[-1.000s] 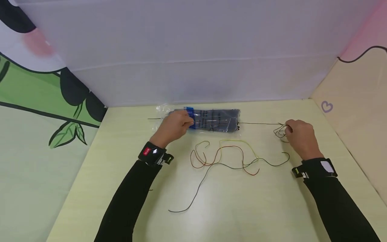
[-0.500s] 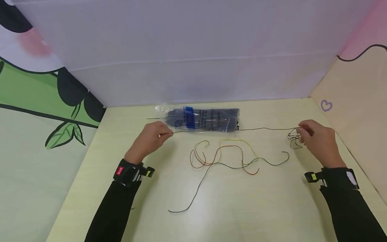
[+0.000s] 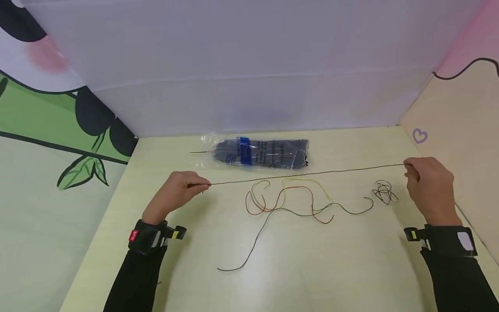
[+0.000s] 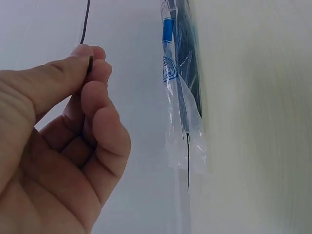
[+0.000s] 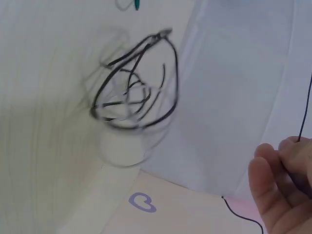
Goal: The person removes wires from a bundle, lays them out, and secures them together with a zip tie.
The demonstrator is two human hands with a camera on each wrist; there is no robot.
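Observation:
A thin black wire point(image 3: 308, 174) stretches nearly straight between the two hands above the table. My left hand point(image 3: 179, 193) pinches one end between thumb and fingertips; in the left wrist view the wire's short tip point(image 4: 90, 64) pokes out by the thumb. At the other end my right hand point(image 3: 432, 188) pinches the wire. A loose tangle of black wire point(image 3: 385, 192) shows just left of the right hand, blurred in the right wrist view. Beyond the taut wire lies a clear plastic bag point(image 3: 280, 154) of dark wires with a blue label, one wire sticking out its left end.
Red wire point(image 3: 296, 187), yellow wire point(image 3: 317, 184) and dark green wire point(image 3: 255, 245) lie loosely curled across the middle of the pale table point(image 3: 296, 277). A white wall point(image 3: 249, 104) rises behind, with printed side panels left and right.
Both hands drew apart and back from the bag, pulling the wire straight between them. The black tangle came away from the right hand and sits lower.

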